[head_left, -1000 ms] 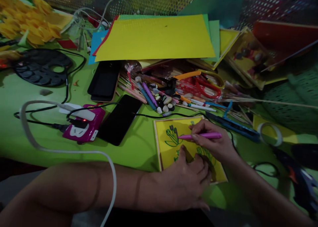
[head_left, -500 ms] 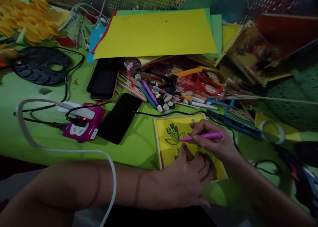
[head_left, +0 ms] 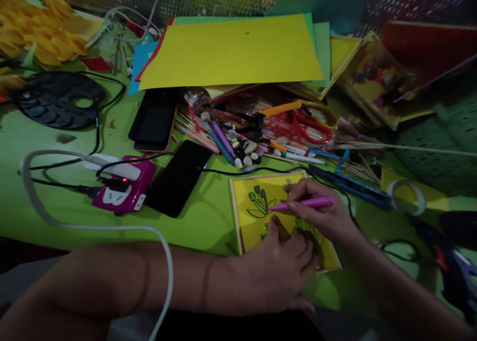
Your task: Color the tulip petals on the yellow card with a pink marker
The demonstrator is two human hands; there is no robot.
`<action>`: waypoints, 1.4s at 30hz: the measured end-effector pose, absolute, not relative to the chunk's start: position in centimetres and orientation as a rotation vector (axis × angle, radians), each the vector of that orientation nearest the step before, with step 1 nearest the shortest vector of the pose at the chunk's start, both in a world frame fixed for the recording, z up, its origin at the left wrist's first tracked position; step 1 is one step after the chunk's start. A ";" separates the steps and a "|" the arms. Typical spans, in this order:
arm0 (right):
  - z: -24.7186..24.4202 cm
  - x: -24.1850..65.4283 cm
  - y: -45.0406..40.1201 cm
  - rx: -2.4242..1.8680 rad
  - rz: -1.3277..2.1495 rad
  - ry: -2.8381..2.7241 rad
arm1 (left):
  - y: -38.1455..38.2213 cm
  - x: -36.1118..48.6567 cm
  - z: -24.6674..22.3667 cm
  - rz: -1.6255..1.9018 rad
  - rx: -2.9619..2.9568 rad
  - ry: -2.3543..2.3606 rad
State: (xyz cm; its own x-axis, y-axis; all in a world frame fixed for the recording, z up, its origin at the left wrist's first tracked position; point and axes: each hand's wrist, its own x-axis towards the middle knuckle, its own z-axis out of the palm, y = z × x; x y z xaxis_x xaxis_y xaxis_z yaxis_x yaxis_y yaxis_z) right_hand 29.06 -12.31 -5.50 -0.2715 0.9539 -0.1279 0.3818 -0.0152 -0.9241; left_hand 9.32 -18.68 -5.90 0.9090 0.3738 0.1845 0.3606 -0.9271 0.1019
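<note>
Pinched in my right hand [head_left: 316, 207] is a pink felt-tip pen [head_left: 315, 202], its tip at the stem of a drawn tulip [head_left: 258, 203] on a yellow panel [head_left: 244, 234] with a pale wooden edge. Green outlines of leaves and flowers mark the panel; one tulip head there looks dark. My left hand [head_left: 281, 266] lies flat across the lower part of the panel, fingers stretched out and covering some of the drawing. Its thumb points down past the near edge.
Behind the panel lie pebbles [head_left: 250, 148], markers [head_left: 222, 139], sticks and red-handled scissors [head_left: 313, 128]. Coloured sheets [head_left: 231, 50] cover the back. Left are phones [head_left: 181, 177], a pink power socket [head_left: 124, 184] and a white cable over my forearm. Tape [head_left: 407, 198] and a cutter [head_left: 350, 186] lie right.
The camera view has shifted very slightly. Both hands, the pen and the panel keep practically the same places, with the pen tip still at the same tulip.
</note>
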 end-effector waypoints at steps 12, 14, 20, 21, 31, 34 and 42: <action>-5.7 28.7 -12.0 -1.402 1.192 -1.671 | -18.6 9.2 -5.6 0.315 3.005 0.582; -5.6 28.5 -11.9 -1.403 1.165 -1.674 | -18.6 9.2 -5.6 0.308 3.015 0.584; -5.2 28.1 -11.7 -1.395 1.130 -1.676 | -18.6 9.3 -5.7 0.302 3.020 0.590; -5.2 28.1 -11.7 -1.392 1.132 -1.679 | -18.6 9.3 -5.7 0.293 3.019 0.590; -5.9 28.7 -12.0 -1.380 1.176 -1.617 | -18.6 9.2 -5.6 0.275 3.032 0.582; -5.9 28.7 -12.2 -1.381 1.206 -1.582 | -18.6 9.1 -5.5 0.275 3.022 0.587; -5.9 28.4 -12.0 -1.407 1.191 -1.592 | -18.7 9.2 -5.7 0.287 3.008 0.594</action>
